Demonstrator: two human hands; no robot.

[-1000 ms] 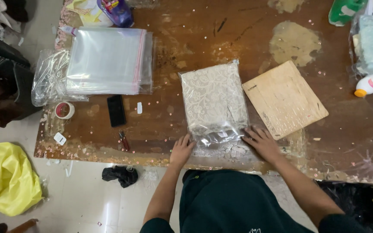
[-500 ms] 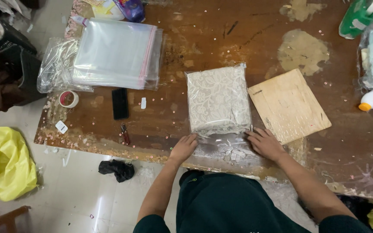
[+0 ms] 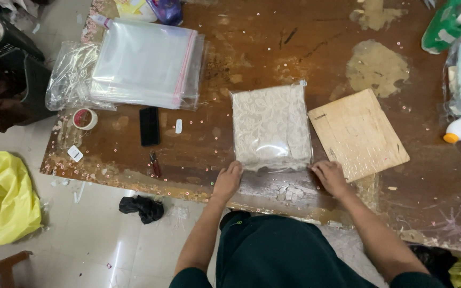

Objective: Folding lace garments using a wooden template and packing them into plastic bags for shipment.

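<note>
Your left hand [image 3: 227,180] and right hand [image 3: 331,177] both lie flat, fingers spread, on the loose near flap of the clear bag holding the folded lace cloth [image 3: 271,128]. The packet lies just beyond your fingertips, centred between the two hands, its long axis running away from you; neither hand is nearer. The wooden board [image 3: 357,133] sits just beside its right edge, so open room lies left, toward the black phone [image 3: 149,126], and beyond it on the bare tabletop [image 3: 252,48].
</note>
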